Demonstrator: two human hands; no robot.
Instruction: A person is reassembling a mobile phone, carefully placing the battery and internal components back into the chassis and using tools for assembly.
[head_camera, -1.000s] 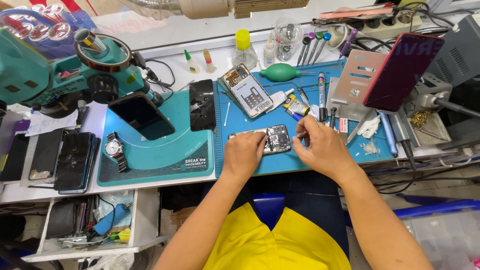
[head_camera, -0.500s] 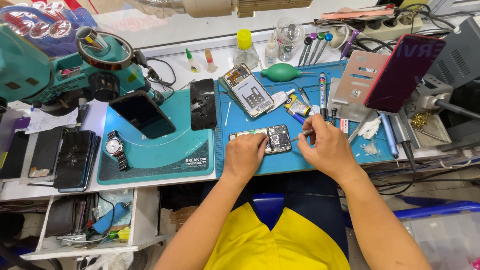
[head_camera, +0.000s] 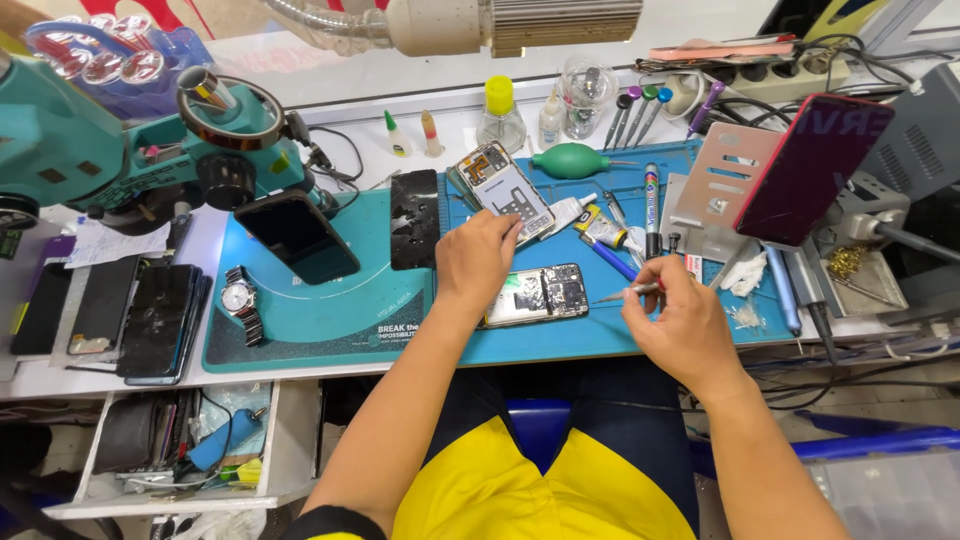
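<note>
Opened phone on the blue mat, both hands now drawn back from it.

A second opened phone (head_camera: 501, 187), a cracked black screen (head_camera: 414, 218), a green blower bulb (head_camera: 568, 160) and a wristwatch (head_camera: 238, 298) crowd the tabletop (head_camera: 300, 375). The opened phone (head_camera: 540, 293) lies flat on the blue mat (head_camera: 560, 345), back off, boards bare. The left hand (head_camera: 477, 262), fingers loosely curled, reaches toward the second phone, its heel at the near phone's left end. The right hand (head_camera: 672, 322) pinches tweezers (head_camera: 628, 292), just right of the phone; earlier both hands sat over it.
</note>
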